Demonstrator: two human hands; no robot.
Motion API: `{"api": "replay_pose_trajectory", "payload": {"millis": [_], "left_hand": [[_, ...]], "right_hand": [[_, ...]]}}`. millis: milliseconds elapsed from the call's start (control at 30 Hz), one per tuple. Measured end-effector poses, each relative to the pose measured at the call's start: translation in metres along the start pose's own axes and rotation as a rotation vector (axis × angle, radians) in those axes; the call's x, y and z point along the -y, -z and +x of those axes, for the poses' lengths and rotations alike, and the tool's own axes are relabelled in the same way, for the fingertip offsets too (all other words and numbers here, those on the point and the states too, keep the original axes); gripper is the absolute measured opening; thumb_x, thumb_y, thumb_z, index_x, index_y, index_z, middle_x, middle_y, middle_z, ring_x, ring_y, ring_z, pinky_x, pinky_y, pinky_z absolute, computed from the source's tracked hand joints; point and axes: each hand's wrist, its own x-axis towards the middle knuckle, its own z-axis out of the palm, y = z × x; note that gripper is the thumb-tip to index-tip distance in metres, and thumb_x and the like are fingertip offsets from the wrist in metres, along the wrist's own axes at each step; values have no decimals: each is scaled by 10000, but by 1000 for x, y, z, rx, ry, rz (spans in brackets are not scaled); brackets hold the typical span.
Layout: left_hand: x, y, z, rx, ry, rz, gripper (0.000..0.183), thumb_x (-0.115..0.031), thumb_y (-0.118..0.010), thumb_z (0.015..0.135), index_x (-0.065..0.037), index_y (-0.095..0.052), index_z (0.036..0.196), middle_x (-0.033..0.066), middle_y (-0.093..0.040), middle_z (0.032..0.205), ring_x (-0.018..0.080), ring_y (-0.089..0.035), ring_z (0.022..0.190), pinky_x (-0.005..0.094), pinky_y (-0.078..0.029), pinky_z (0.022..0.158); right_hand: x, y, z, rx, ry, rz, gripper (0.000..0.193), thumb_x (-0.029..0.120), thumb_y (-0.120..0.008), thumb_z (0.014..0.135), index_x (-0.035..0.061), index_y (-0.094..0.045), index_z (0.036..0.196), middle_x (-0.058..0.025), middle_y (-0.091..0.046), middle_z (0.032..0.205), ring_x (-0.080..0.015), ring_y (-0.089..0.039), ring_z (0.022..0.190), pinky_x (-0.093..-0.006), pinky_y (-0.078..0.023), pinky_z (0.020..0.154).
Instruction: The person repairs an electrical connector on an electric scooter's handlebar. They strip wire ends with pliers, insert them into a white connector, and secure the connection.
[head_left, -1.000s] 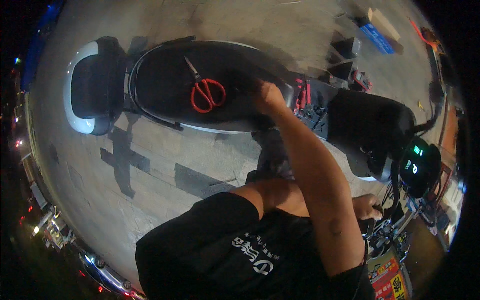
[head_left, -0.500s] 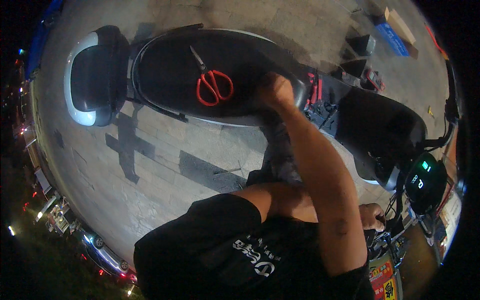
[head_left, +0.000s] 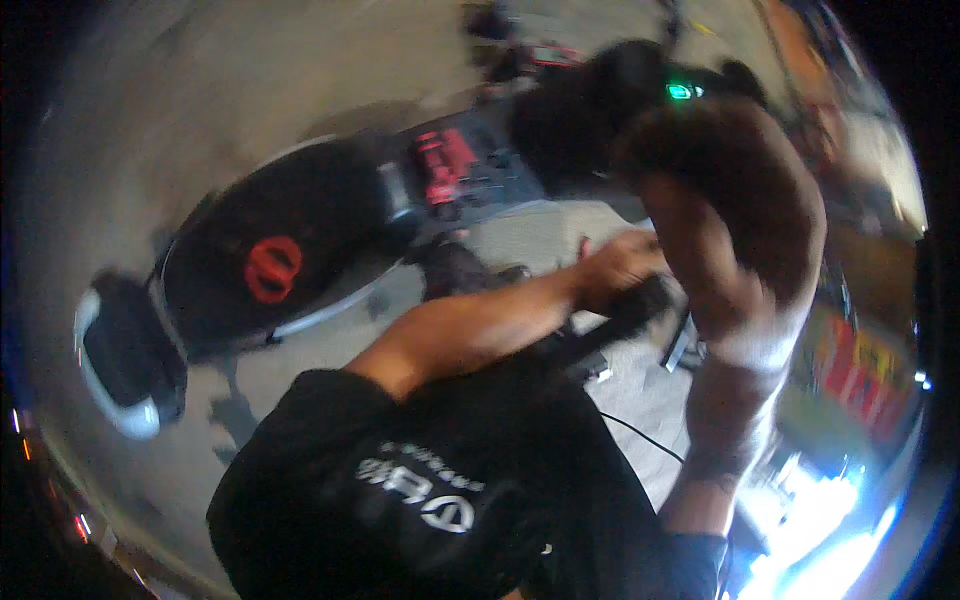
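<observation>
Two bare hands at work beside a black scooter. Pale paving (head_left: pixel 300 355) fills the gap between the near edge of the seat (head_left: pixel 335 215) and the left upper arm. On the other side, the right forearm stands between the left hand and a red-and-yellow sheet (head_left: pixel 865 370).

Pose: left arm crosses in front of the torso, elbow slightly bent, left hand (head_left: pixel 625 268) past the front end of the seat. Its fingers look curled, just above a dark strip-like thing (head_left: pixel 618 324); blur hides whether they hold it, so I cannot tell. Right hand (head_left: pixel 765 180) is raised, large and smeared, bent over toward the left; opening and contents cannot be told.

Scissors (head_left: pixel 272 268) lie on the seat, nearer its near edge than its far one; red looped handles distinct, blades lost in blur. Red tools (head_left: pixel 440 165) sit on the dark footboard (head_left: pixel 515 190), close to the seat's front edge.

Surfaces: seat smooth, rounded, dark; display (head_left: pixel 680 91) glowing green; thin black cable (head_left: pixel 645 435) curving over the paving.
</observation>
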Motion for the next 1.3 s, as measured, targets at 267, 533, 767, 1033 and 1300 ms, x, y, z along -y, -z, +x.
{"api": "replay_pose_trajectory", "payload": {"millis": [267,533,767,1033,1300], "left_hand": [[-19,-18,7,-48,504,-284,275,-155,-574,916,-11,-553,1148,52,-623,942,110,-599,745,301,-556,684],[-24,-38,7,-4,484,-145,260,-136,-562,912,-13,-560,1141,82,-635,1035,148,-630,853,281,-523,764],[-18,-39,9,16,438,-4,284,-143,-609,880,-10,-585,1130,58,-638,1026,125,-605,908,248,-481,817],[-20,-39,6,0,348,55,292,-119,-609,890,-9,-568,1157,49,-625,1038,107,-574,938,243,-447,850],[-27,-38,14,78,364,90,255,-71,-571,916,2,-557,1160,41,-607,983,107,-564,895,254,-472,808]], "right_hand": [[-33,41,-214,-928,-281,284,183,-76,-592,810,-51,-624,989,-136,-655,969,-177,-640,861,-289,-520,791],[-108,-18,-210,-1303,-293,479,169,-62,-629,824,-29,-599,988,-92,-645,975,-141,-619,857,-258,-496,783],[-119,-21,-203,-1254,-262,578,175,-54,-629,841,-15,-567,1000,-80,-596,978,-124,-583,851,-238,-481,755],[-124,-24,-202,-1223,-354,557,189,-43,-625,848,-5,-549,1017,-59,-604,953,-108,-571,841,-237,-473,752],[-123,-23,-205,-1241,-268,581,192,-56,-634,831,-15,-560,1004,-100,-613,985,-144,-587,890,-264,-480,805]]}}
